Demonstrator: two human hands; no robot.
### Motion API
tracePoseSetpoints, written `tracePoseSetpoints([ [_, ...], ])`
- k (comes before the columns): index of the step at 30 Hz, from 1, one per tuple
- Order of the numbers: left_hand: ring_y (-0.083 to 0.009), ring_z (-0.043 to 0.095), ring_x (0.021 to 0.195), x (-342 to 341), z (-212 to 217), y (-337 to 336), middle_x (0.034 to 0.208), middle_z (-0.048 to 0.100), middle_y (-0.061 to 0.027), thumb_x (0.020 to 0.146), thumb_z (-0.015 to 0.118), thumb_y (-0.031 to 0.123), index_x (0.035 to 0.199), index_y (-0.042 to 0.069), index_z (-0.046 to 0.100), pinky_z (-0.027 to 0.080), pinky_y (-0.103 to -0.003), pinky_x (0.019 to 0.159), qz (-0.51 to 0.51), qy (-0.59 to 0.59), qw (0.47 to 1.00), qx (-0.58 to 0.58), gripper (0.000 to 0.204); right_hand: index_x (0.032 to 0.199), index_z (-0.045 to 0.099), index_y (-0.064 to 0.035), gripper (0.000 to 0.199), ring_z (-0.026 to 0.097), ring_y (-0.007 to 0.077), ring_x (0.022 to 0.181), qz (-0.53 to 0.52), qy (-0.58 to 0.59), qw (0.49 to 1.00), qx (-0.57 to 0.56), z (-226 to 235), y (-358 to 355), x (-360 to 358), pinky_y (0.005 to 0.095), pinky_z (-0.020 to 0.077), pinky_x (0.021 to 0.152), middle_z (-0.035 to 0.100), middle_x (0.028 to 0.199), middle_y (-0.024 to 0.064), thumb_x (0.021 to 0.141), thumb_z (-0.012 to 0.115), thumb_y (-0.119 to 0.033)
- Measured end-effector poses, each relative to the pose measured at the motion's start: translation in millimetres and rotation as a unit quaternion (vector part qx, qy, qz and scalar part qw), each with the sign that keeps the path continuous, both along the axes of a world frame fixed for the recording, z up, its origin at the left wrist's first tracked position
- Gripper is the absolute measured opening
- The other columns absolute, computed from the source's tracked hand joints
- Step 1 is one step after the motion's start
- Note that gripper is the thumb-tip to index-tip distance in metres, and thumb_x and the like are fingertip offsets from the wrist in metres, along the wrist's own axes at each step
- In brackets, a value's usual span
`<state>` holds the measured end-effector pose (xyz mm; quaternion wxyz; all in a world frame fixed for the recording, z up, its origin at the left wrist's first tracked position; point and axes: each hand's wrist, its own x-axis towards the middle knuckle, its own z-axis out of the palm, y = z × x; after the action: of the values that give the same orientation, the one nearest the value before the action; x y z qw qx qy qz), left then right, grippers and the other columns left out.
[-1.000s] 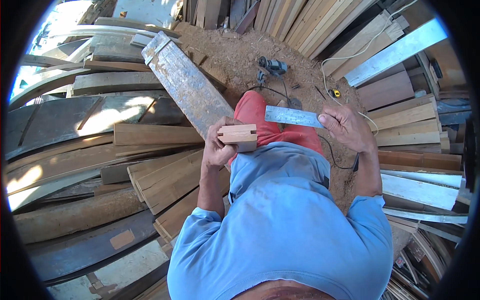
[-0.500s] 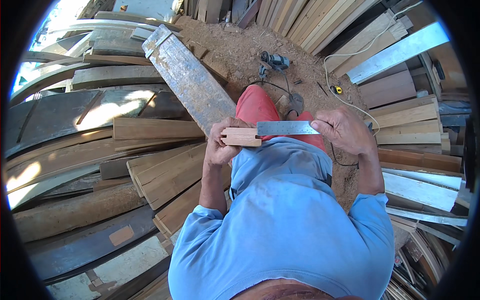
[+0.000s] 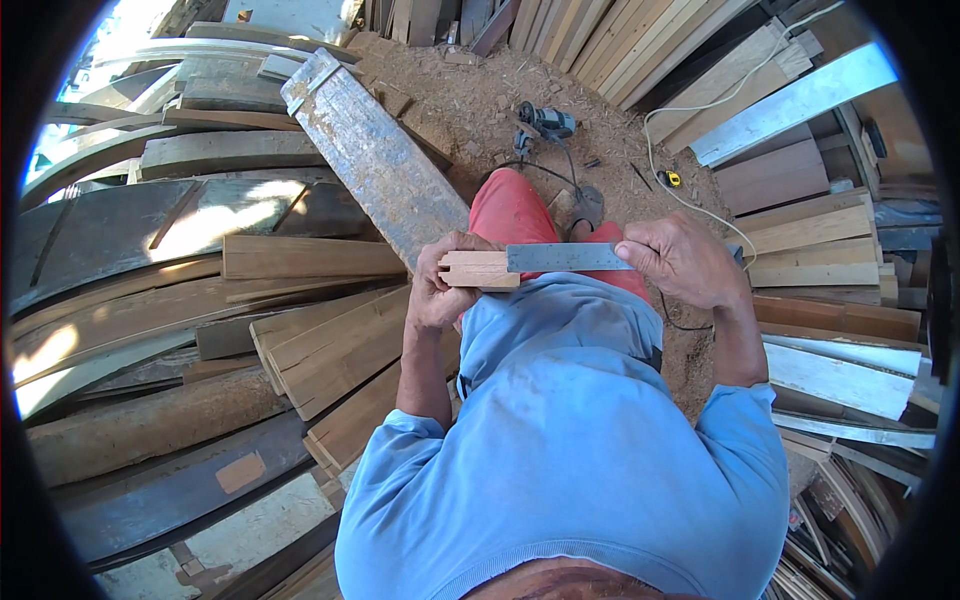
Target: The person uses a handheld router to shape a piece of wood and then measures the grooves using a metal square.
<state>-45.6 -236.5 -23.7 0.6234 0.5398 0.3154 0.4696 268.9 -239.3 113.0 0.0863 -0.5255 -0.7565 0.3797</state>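
Held over my lap, a small grooved wooden block sits in my left hand, whose fingers wrap round its left end. My right hand is closed on the right end of a flat metal ruler, thumb on top. The ruler lies level, and its left end meets the right end of the block near the upper part. Whether the ruler's tip enters the groove or only overlaps the edge, I cannot tell. The fingers beneath the ruler are hidden.
A long worn plank slants away at the left of my knees. Ahead on the sawdust-strewn ground lie a corded power tool and a yellow tape measure. Stacked boards crowd the left, and more timber leans at the right.
The ruler and my right hand have shifted slightly left, and the ruler now looks darker, tilted out of the glare. My left hand keeps its hold on the block.
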Motion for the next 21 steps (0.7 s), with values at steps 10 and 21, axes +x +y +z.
tracePoseSetpoints([
  [10,-0.0174,0.069,0.095,-6,-8,1,0.101,0.073,-0.0096,0.055,0.056,-0.008,0.099,-0.002,0.069,0.053,-0.032,0.089,0.028,0.015,0.998,-0.049,0.046,0.077,0.061,-0.0051,0.04,0.058,0.0419,0.064,-0.01,-0.071,0.996,0.044,8,-4,-9,0.0508,0.0431,0.059,0.056,0.064,0.0193,0.1,0.054,-0.036],
  [21,-0.0138,0.065,0.094,-8,-3,5,0.1,0.069,-0.0064,0.063,0.06,-0.013,0.1,0.0,0.065,0.051,-0.028,0.085,0.014,0.02,0.999,-0.028,0.039,0.073,0.052,-0.0004,0.043,0.048,0.0413,0.06,-0.026,-0.031,0.999,0.02,7,-1,-11,0.0485,0.0375,0.057,0.048,0.064,0.0205,0.1,0.056,-0.034],
])
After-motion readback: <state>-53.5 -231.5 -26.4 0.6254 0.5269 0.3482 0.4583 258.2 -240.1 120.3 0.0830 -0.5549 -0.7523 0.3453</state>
